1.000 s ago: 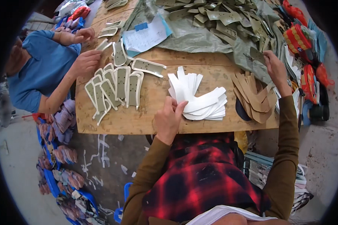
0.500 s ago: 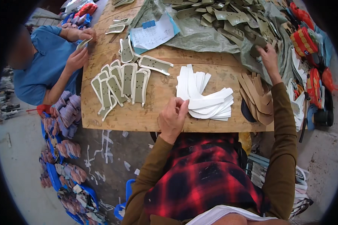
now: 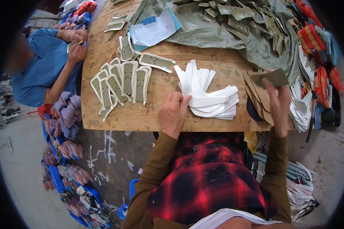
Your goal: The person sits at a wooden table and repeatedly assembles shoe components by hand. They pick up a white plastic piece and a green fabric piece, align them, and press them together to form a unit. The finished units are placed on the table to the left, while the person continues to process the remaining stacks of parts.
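My right hand (image 3: 279, 107) grips a flat olive-green plate (image 3: 276, 77) and holds it up over the right side of the table, above a fan of brown curved strips (image 3: 258, 95). My left hand (image 3: 172, 114) is closed, thumb and fingertips together at the left corner of a stack of white curved strips (image 3: 214, 101); it seems to pinch the top strip. To the left lie several olive plates with white edging (image 3: 129, 78), overlapping in a group. Another edged plate (image 3: 156, 62) lies just behind the white stack.
Many loose olive plates (image 3: 239, 13) are heaped on a grey-green sheet (image 3: 206, 36) at the back. A written paper (image 3: 153, 32) with a blue clip lies left of it. A person in blue (image 3: 46, 61) works at the left, holding a similar piece. Red-and-yellow bags (image 3: 311, 40) stand at right.
My right hand has come away from the heap toward me, bringing an olive plate with it. My left hand has barely moved at the white strips.
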A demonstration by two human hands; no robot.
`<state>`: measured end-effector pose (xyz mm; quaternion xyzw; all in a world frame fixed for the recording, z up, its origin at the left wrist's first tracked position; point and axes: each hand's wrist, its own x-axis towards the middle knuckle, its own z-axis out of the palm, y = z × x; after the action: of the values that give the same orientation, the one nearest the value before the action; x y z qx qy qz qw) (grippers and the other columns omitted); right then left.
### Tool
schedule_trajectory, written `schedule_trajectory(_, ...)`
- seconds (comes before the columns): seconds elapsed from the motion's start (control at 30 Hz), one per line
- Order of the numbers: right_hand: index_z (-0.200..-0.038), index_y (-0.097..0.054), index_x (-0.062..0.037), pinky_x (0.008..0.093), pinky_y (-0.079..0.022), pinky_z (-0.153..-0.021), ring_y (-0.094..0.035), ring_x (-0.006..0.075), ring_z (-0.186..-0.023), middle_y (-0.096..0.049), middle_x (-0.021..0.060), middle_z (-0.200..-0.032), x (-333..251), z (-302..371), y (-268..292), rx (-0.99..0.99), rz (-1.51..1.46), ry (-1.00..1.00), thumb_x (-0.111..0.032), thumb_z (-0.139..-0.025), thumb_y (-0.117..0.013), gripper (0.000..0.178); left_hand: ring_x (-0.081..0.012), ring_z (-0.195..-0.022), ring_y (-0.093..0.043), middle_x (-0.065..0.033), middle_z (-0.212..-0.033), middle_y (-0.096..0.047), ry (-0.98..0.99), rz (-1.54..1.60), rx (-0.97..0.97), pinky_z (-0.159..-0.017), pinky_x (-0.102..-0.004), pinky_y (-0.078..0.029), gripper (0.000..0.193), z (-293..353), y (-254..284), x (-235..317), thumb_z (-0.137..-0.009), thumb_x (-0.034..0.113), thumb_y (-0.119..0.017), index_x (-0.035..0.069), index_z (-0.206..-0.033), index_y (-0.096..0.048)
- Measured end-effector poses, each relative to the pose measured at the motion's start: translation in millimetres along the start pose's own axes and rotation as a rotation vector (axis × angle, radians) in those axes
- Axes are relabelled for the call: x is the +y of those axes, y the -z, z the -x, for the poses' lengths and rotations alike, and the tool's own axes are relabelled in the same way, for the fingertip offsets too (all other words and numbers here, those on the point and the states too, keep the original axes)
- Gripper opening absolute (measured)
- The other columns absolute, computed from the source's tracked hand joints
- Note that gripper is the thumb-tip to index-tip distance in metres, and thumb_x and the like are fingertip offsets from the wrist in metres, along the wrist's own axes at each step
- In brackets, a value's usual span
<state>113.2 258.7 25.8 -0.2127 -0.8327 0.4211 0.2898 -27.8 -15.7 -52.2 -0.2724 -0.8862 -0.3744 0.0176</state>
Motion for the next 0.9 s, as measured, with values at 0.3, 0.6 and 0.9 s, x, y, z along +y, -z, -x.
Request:
schedule_trajectory(0.3,-0.113,-0.057,0.0016,0.0305,-0.054,-0.074,-0.065,0.0155,-0.082,-0.067,0.0092,-0.096,-44.7,45.6,-21.8,-0.077,-0.780,-0.470,-0.004,-0.093,-0.061,0.021,-0.0250,-0.106,-0.065,-0.0149,-0.123,-0.061,0.719,1.493,-0.341,-0.075,-0.0335,-0.060,0.032,0.3,23.4,44.1,-0.104,0.020,-0.045,-0.001,-0.128,-0.051)
schedule_trajectory(0.6,-0.113,-0.060,0.0009,0.0327,-0.050,-0.080,-0.064,0.0202,-0.092,-0.066,0.0100,-0.102,-65.5,25.3,-37.7,-0.452,-0.265,0.056,0.002,-0.086,-0.065,0.027,-0.0244,-0.119,-0.057,-0.0155,-0.133,-0.054,0.770,1.726,-0.539,-0.099,-0.0392,-0.051,0.035,1.0,26.6,67.4,-0.104,0.016,-0.038,-0.003,-0.131,-0.048)
schedule_trajectory(0.9,-0.116,-0.065,-0.0064,0.0376,-0.050,-0.067,-0.064,0.0327,-0.079,-0.065,0.0140,-0.094,-70.2,25.0,-49.9,-0.453,-0.072,0.274,-0.005,-0.086,-0.067,0.030,-0.0221,-0.121,-0.054,-0.0140,-0.133,-0.054,0.823,1.775,-0.619,-0.107,-0.0413,-0.044,0.037,2.4,30.1,67.9,-0.105,0.018,-0.037,-0.002,-0.132,-0.050)
